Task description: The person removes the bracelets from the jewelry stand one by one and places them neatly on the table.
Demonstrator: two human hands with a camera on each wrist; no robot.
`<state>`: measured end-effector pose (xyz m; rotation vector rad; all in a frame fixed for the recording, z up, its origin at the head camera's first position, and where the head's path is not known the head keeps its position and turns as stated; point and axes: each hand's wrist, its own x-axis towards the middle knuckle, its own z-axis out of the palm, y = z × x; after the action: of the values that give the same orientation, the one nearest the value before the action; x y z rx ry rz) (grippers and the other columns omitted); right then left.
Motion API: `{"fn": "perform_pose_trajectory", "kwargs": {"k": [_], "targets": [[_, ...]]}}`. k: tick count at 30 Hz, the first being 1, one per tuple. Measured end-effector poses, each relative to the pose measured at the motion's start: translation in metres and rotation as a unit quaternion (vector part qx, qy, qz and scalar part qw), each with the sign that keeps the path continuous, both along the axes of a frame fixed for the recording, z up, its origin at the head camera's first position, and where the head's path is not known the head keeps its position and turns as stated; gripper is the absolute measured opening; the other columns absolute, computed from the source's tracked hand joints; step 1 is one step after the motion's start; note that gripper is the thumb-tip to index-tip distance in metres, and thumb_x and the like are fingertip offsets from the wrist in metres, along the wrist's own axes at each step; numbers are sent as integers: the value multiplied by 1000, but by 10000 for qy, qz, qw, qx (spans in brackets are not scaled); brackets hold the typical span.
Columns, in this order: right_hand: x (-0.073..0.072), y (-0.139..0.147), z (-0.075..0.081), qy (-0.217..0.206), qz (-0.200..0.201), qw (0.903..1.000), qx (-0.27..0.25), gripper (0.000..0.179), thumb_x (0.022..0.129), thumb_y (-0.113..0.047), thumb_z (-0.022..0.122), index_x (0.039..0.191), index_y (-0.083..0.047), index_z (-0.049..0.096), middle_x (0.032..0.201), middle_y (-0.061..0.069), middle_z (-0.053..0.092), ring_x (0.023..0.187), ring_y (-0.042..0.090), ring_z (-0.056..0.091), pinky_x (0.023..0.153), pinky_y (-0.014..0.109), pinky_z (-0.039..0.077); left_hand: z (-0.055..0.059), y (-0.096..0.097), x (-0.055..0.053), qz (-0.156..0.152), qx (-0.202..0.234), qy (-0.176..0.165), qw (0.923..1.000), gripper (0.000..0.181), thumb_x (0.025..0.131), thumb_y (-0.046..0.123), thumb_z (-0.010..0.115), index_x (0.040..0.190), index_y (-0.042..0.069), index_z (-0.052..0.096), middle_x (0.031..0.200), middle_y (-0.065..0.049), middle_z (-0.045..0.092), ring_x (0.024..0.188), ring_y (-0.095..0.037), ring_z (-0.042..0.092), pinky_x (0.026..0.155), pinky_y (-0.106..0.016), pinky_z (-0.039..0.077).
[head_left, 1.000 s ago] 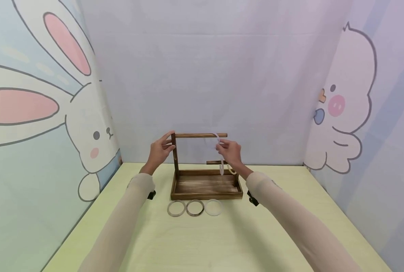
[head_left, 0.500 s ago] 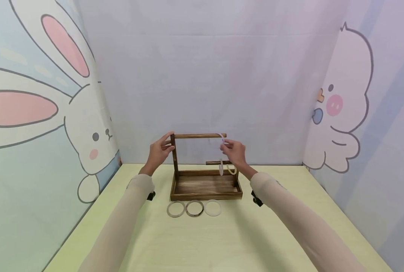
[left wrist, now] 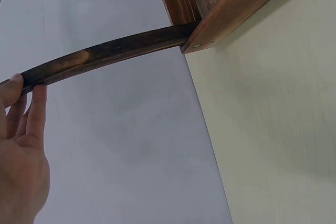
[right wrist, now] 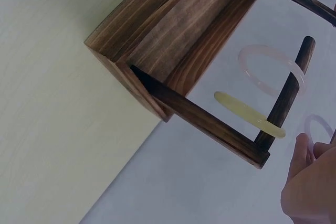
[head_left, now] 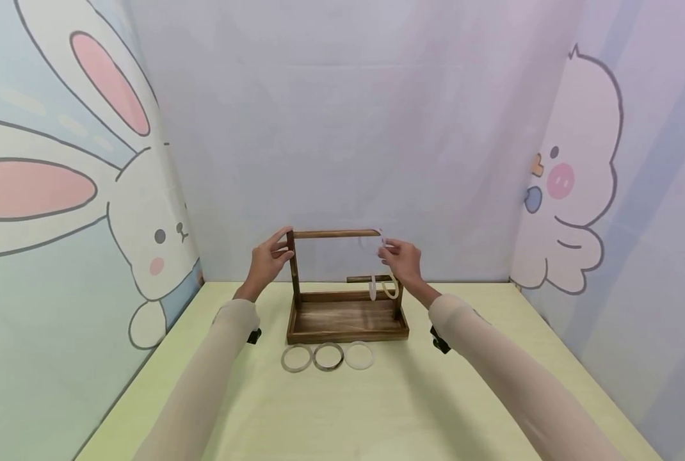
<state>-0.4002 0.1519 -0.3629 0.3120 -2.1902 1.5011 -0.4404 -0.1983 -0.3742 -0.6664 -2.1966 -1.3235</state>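
Observation:
My left hand (head_left: 269,259) grips the top of the left post (left wrist: 105,53) of a dark wooden bangle stand (head_left: 347,335), thumb and fingers on either side. At the free right end of the upper bar (head_left: 337,234), my right hand (head_left: 402,261) pinches a pale lavender bangle (right wrist: 316,116). Whether the bar's tip is still inside that bangle, I cannot tell. On the short lower bar (right wrist: 287,95) hang a yellow bangle (right wrist: 249,115), nearer the right post, and a pale pink bangle (right wrist: 273,52).
Before the stand's tray base, a grey bangle (head_left: 296,371), a dark mottled bangle (head_left: 329,369) and a white bangle (head_left: 358,368) lie in a row on the pale yellow table (head_left: 342,416). A fabric backdrop (head_left: 354,141) stands behind, with cartoon-printed side panels.
My right hand has drawn the lavender bangle rightward along the upper bar to its free end. The left hand keeps its grip on the post. The view has tilted slightly.

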Motion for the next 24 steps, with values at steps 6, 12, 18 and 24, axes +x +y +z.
{"fn": "perform_pose_trajectory", "kwargs": {"k": [6,12,18,24], "targets": [[0,5,0,-17,-39,10000,-3,35,103,-4,65,135,9,64,115,29,72,103,39,74,86,39,65,-1,0,-1,-5,0,28,10000,65,96,-3,72,152,24,56,135,-24,65,117,-37,70,95,-41,61],[-1,12,1,-111,-58,9999,-106,36,102,-6,66,136,5,64,115,28,73,102,38,75,84,36,65,0,1,-2,21,-31,65,10000,66,95,-3,72,152,26,56,132,-25,67,116,-38,70,94,-42,62],[-2,20,0,-212,-134,9994,-225,36,102,-6,67,136,4,65,116,27,73,103,37,75,84,36,65,1,1,-3,28,-56,86,9999,66,95,-4,72,152,24,56,132,-25,67,115,-38,70,94,-42,62],[-2,29,0,-276,-226,9993,-145,37,103,-9,66,139,2,64,117,27,73,103,36,75,85,37,65,1,0,-1,34,-24,108,9999,65,95,-5,72,152,22,56,132,-26,66,115,-39,70,94,-41,61]]}}
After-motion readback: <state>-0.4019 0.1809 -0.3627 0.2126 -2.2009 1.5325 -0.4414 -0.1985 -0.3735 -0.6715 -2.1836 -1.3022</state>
